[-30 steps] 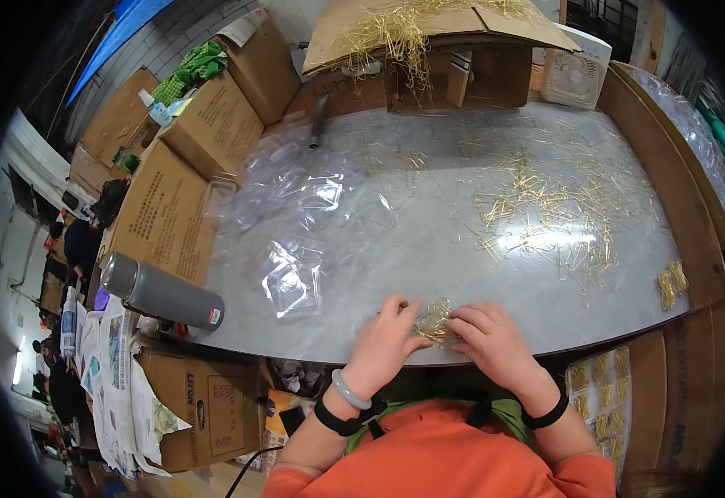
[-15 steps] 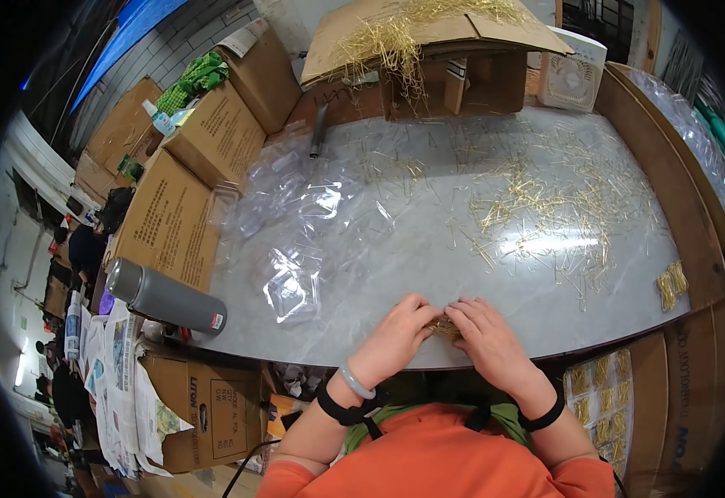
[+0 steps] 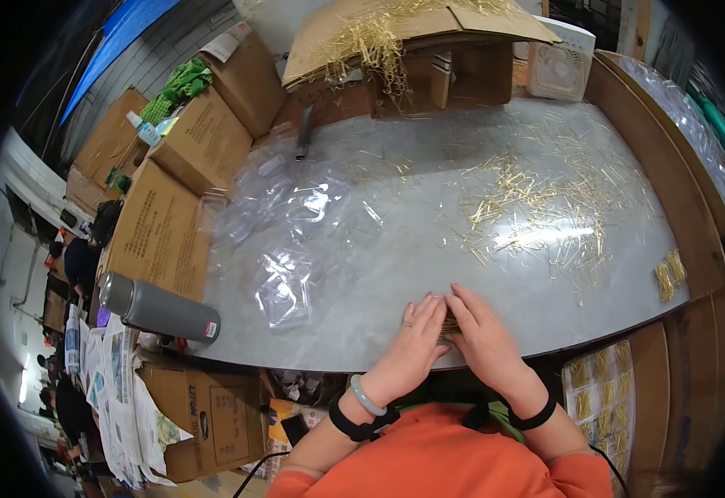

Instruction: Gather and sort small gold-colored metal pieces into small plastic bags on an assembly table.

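At the table's front edge, my left hand [image 3: 414, 339] and my right hand [image 3: 485, 339] press in from both sides on a small bundle of gold wire hooks [image 3: 449, 326]. Their fingers are fairly straight, pointing away from me, with the fingertips close together. Much of the bundle is hidden between the palms. Beyond my hands, a wide scatter of loose gold wire hooks [image 3: 516, 203] covers the right half of the grey table [image 3: 379, 282]. Two finished-looking bundles of gold hooks [image 3: 669, 275] lie by the right edge.
Clear plastic boxes [image 3: 283, 282] lie left of my hands. A grey bottle [image 3: 163, 309] stands at the left edge, before cardboard boxes [image 3: 159, 224]. At the back are a cardboard shelf [image 3: 478, 79] heaped with hooks and a white fan [image 3: 560, 70]. Packed bundles [image 3: 599, 394] sit low right.
My left fingers have straightened from a bent pinch and now lie along the bundle. My right hand has turned more upright against it. The whole view has shifted slightly.
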Motion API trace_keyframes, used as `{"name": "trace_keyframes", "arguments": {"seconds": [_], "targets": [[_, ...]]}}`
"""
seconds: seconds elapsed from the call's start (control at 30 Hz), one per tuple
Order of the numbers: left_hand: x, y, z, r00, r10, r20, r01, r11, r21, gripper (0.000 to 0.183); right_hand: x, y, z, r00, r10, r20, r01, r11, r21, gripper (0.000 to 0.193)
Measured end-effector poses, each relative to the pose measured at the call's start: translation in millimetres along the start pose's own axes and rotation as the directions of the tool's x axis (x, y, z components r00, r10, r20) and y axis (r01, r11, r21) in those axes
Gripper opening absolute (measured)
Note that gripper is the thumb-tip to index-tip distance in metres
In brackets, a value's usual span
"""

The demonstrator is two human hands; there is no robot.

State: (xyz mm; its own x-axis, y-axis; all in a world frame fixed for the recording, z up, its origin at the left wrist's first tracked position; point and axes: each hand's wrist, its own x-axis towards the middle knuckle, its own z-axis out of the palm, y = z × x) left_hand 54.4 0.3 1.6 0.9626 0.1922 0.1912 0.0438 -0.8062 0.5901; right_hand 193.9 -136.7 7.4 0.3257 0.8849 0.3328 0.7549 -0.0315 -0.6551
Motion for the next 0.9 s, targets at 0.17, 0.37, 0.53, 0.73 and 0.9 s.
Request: {"name": "trace_keyframes", "arguments": {"seconds": [0.17, 0.37, 0.53, 0.73, 0.9], "targets": [[0.9, 3.3, -9.7, 0.999, -0.043, 0.009, 0.043, 0.999, -0.028, 0.073, -5.4, 1.7, -21.4, 0.990, 0.069, -0.125, -0.031, 0.956, 0.290, 0.064], [16.2, 2.7, -12.7, 0.990, 0.137, 0.044, -0.143, 0.969, 0.202, 0.073, -28.4, 0.7, -18.9, 0.961, 0.215, -0.172, -0.181, 0.965, 0.191, 0.066], [21.9, 0.1, -13.8, 0.991, 0.112, 0.080, -0.121, 0.984, 0.129, 0.072, -16.4, -11.7, -14.3, 0.974, 0.133, -0.182, -0.071, 0.947, 0.313, 0.074], [9.1, 2.3, -7.9, 1.000, 0.002, -0.027, -0.002, 1.000, 0.029, 0.064, -21.7, 6.9, -23.3, 0.995, -0.030, -0.097, 0.032, 0.999, 0.018, 0.060], [5.1, 10.6, 0.0, 0.997, 0.029, -0.077, -0.025, 0.998, 0.055, 0.072, -24.5, 1.9, -13.7, 0.974, 0.041, -0.223, -0.063, 0.994, -0.092, 0.044]]}}
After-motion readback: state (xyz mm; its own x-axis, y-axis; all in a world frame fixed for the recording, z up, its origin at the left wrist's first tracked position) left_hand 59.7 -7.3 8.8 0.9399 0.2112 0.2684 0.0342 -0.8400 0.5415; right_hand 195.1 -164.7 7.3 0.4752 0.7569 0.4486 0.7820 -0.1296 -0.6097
